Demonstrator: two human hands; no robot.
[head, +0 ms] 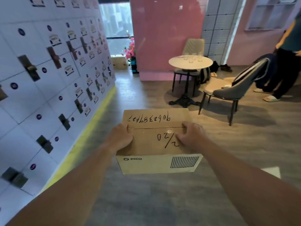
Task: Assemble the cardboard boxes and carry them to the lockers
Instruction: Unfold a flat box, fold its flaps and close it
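Observation:
A closed brown cardboard box with handwritten numbers on its top flaps and a barcode on its near side is held in the air in front of me. My left hand grips its left edge, thumb lying on the top flap. My right hand grips the right edge, fingers curled over the top. The white lockers, with small dark latches and stickers, fill the wall on my left, about an arm's length from the box.
A yellow strip runs along the lockers' base. Ahead right stand a round white table with glasses, two chairs and a person. Another cardboard box and pink flowers sit at the corridor's far end by a pink wall.

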